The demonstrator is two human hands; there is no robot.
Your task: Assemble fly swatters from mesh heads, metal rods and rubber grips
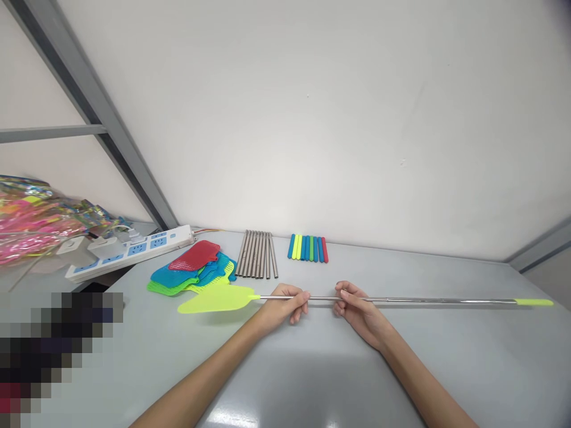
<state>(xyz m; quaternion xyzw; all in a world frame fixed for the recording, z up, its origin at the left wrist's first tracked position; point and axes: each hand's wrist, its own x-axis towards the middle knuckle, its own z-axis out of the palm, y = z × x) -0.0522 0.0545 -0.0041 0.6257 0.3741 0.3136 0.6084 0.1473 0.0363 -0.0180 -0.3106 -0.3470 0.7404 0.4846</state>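
Both hands hold one long fly swatter level above the grey table [312, 380]. Its yellow-green mesh head [216, 299] points left, its thin metal rod [428, 300] runs right and ends in a yellow-green handle tip [534, 302]. My left hand [285, 304] pinches the rod just right of the head, fingers closed. My right hand [357, 309] grips the rod a little further right, fingers curled round it. The two hands are a short gap apart.
Behind the hands lie a pile of red, blue, green and yellow swatter heads [196, 270], a row of several metal rods [257, 254] and a row of coloured handle grips [307, 248]. A white power strip [129, 249] and shiny pink packets [31, 223] sit at left.
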